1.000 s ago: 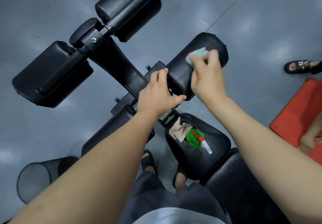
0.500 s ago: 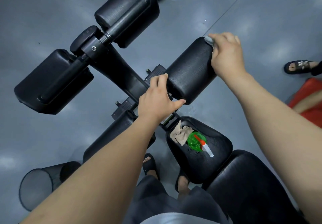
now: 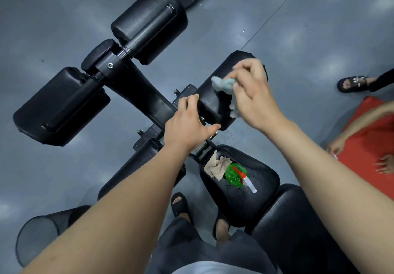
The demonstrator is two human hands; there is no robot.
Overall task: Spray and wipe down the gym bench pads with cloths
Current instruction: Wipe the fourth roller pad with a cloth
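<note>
Wiping in progress: my right hand pinches the blue cloth on the roller pad, which my left hand grips at its near end. The spray bottle and spare cloth lie on the droplet-specked seat pad, seemingly unwiped.

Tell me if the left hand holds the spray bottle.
No, the spray bottle lies on the seat pad beside a beige cloth.
</note>
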